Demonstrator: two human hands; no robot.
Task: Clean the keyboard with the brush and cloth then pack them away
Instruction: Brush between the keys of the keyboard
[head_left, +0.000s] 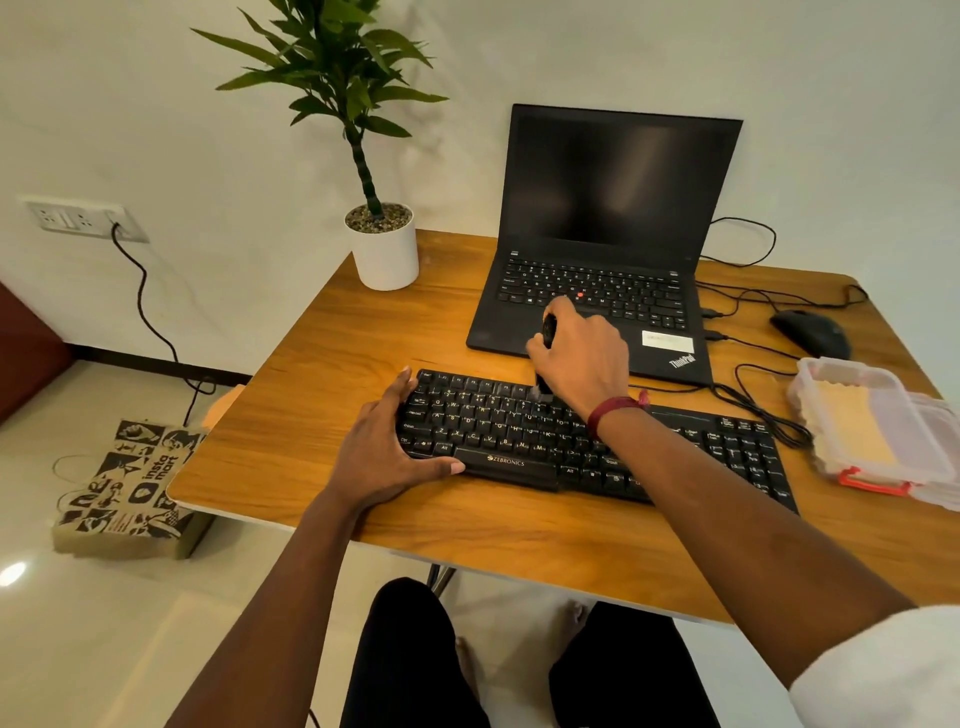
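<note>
Keyboard: black, lies flat along the near half of the wooden table, in front of the laptop.
Left hand: braces the keyboard's left end; thumb stretched along its front edge, fingers fairly straight and spread from the thumb, reaching to the far left corner.
Right hand: fingers curled tight round the brush, wrist over the keyboard's middle.
Brush: black handle upright in the fist, bristles down on the keyboard's upper key rows.
Box: clear plastic with a red latch, open, on the table just right of the keyboard; a yellow cloth lies inside.
Laptop: open, screen dark, just beyond the keyboard.
Mouse: black, right of the laptop, behind the box.
Plant pot: white, at the table's far left corner.
Paper bag: printed, on the floor left of the table.
</note>
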